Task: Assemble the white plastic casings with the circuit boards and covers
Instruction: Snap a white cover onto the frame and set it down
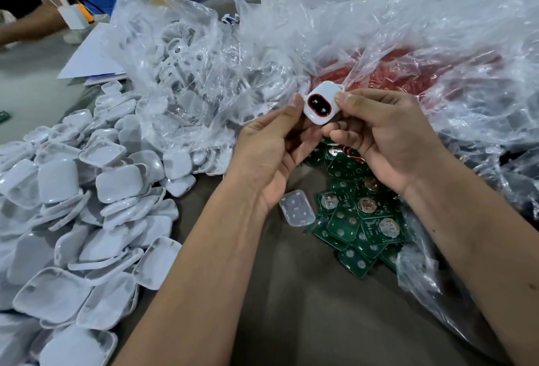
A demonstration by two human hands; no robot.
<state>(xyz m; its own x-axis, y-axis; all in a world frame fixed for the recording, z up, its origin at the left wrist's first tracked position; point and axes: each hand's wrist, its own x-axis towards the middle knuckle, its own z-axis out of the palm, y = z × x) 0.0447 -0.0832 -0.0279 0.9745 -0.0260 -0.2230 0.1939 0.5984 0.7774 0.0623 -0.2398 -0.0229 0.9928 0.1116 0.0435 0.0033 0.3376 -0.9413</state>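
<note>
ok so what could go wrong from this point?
The small white plastic casing with the red-ringed black oval opening is only pinched at its edges by left hand and right hand fingertips, so it could slip. It would drop onto the green circuit boards below. The loose translucent cover beside the left wrist may get knocked away.

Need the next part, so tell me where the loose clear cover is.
The clear cover lies on the table, centre of the head view, under the left hand, just left of the green boards.
</note>
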